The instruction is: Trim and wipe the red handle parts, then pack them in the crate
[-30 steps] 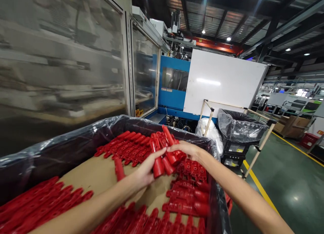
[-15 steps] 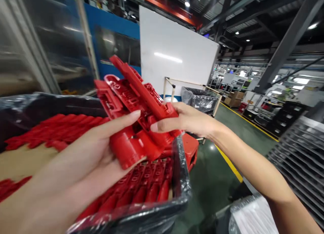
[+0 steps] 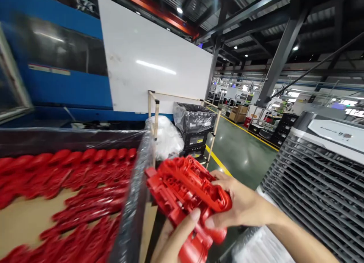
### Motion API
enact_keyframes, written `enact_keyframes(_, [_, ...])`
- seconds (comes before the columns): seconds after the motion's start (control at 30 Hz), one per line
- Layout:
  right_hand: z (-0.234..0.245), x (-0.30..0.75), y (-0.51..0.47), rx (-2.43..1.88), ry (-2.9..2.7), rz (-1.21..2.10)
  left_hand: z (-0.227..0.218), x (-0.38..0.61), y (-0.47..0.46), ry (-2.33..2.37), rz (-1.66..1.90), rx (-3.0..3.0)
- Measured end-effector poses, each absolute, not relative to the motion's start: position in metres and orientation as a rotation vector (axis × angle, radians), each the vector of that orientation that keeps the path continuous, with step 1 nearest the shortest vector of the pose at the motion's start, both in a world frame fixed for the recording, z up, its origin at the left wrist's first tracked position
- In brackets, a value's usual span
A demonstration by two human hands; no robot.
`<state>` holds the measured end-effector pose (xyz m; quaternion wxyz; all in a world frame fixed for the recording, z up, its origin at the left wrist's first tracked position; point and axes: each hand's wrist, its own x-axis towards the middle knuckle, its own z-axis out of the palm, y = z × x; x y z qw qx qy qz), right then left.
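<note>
Red moulded plastic parts (image 3: 182,189), several held together as a bundle, are gripped between my two hands just right of the black bin's edge. My left hand (image 3: 178,236) comes from below, its thumb pressed on the near side of the bundle. Round the right end of the parts closes my right hand (image 3: 240,204), thumb in front and fingers behind. To the left, the plastic-lined black bin (image 3: 132,194) holds rows of similar red parts (image 3: 91,168) lying on tan cardboard (image 3: 19,221).
A grey louvred unit (image 3: 309,172) stands close on the right. Ahead are a pipe-frame cart (image 3: 156,119), a lined black crate (image 3: 195,119) and a white plastic bag (image 3: 165,138). Below my right arm is a plastic-wrapped white stack (image 3: 261,248). A white panel (image 3: 159,58) stands behind.
Both hands have carried the red parts from above the bin out past its right edge and lower. My view has swung right, bringing the louvred unit further in.
</note>
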<state>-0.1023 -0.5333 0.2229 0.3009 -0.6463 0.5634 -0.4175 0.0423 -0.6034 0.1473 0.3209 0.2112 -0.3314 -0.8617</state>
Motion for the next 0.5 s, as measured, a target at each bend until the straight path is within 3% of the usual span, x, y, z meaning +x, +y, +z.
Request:
enact_keyframes(0.27, [0.135,-0.198,-0.503,-1.351,1.945,-1.332,0.067,-0.117,-0.613,-0.782,-2.589,0.412])
enact_keyframes(0.5, [0.122,-0.270,-0.511,-1.206,1.864,-1.349,0.053,-0.184,-0.627,-0.745,-2.806,0.319])
